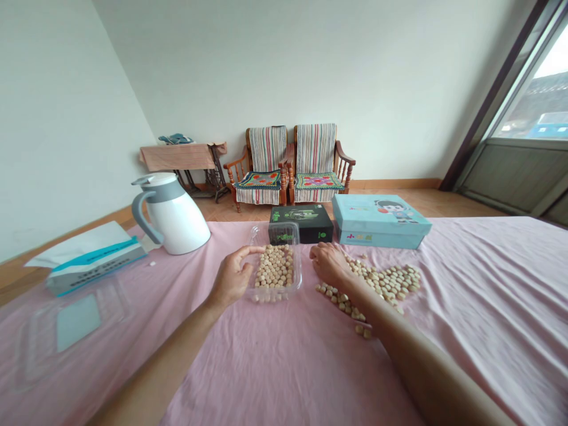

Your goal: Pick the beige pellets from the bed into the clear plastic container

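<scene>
A clear plastic box (298,260) stands at mid-table, its bottom covered with round, beige, nut-like pieces (274,266). My left hand (233,273) is at the box's left side, index finger reaching over the rim and thumb bent against the wall. To the right of the box, my right hand (329,261) is low over the cloth with its fingers curled down. Anything in those fingertips is hidden. A loose pile of the same pieces (394,281) spreads on the cloth beneath and beyond my right forearm, which covers part of it.
Behind the box are a black carton (302,216) and a light blue box (381,222). On the left stand a white thermos jug (177,216), a tissue pack (95,257) and a clear plastic lid (73,328). Pink cloth (261,367) covers the table. Two chairs (316,160) are beyond.
</scene>
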Demonstrator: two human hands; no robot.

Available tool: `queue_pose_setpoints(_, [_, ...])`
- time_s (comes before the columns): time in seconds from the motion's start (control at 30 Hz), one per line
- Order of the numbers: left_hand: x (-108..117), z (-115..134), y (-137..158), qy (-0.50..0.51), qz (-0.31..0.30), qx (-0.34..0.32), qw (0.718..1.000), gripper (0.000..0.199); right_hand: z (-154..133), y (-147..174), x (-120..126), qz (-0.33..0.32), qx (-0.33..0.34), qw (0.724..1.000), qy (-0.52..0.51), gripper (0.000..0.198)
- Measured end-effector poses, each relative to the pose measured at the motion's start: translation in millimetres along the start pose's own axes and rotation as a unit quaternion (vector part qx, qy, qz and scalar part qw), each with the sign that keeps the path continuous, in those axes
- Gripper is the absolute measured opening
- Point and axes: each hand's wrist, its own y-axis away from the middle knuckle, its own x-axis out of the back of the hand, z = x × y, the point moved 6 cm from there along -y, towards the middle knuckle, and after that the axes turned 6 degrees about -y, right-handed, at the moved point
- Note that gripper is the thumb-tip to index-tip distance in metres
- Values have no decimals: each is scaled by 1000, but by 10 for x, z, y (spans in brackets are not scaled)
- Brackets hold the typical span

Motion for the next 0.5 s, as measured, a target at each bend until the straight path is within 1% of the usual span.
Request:
queue_pose_setpoints(0.1, [-2, 0, -2, 2, -2, -1, 1000, 49, -46, -15, 256, 86, 11, 993, -76, 18])
queue_pose_setpoints(0.17, [-2, 7, -2, 4, -4, 3, 1000, 49, -164, 8, 443, 137, 45, 980, -137, 17])
queue_pose_setpoints(0.2, [-1, 12, -1, 4, -5, 6, 1000, 49, -247, 26, 520, 151, 68, 972, -168, 17])
queue_pose_setpoints(0.27, [2, 28, 0, 3, -7, 14, 1000, 49, -444, 61, 610, 146, 119, 957, -220, 16])
queue_pose_setpoints(0.33, [7, 49, 1, 4, -8, 18, 1000, 48, -640, 75, 614, 112, 169, 946, -253, 17])
queue_pose_setpoints(0.37, [9, 59, 1, 5, -8, 19, 1000, 48, -706, 68, 601, 102, 181, 943, -261, 17])
queue_pose_setpoints(0.43, [16, 75, 0, 8, -6, 17, 1000, 49, -754, 25, 567, 104, 180, 941, -268, 17])
queue_pose_setpoints(0.5, [23, 77, -1, 7, -3, 18, 1000, 49, -697, -39, 542, 124, 152, 945, -263, 19])
